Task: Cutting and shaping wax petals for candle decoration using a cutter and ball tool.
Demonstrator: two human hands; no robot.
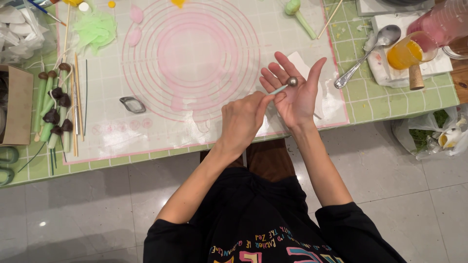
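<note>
Open room lies on the mat (195, 53) over its pink rings, and at the near edge. A small metal cutter (132, 104) lies left of the rings. Green stems (51, 109) and sticks (75, 104) crowd the left; a spoon (366, 53), an orange cup (408, 52) and a cork (416, 77) block the far right.

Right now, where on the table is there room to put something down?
The middle of the ringed mat is bare, between the small metal cutter and the hands. The left edge is crowded with green stems; the right corner holds a spoon and cups.
</note>
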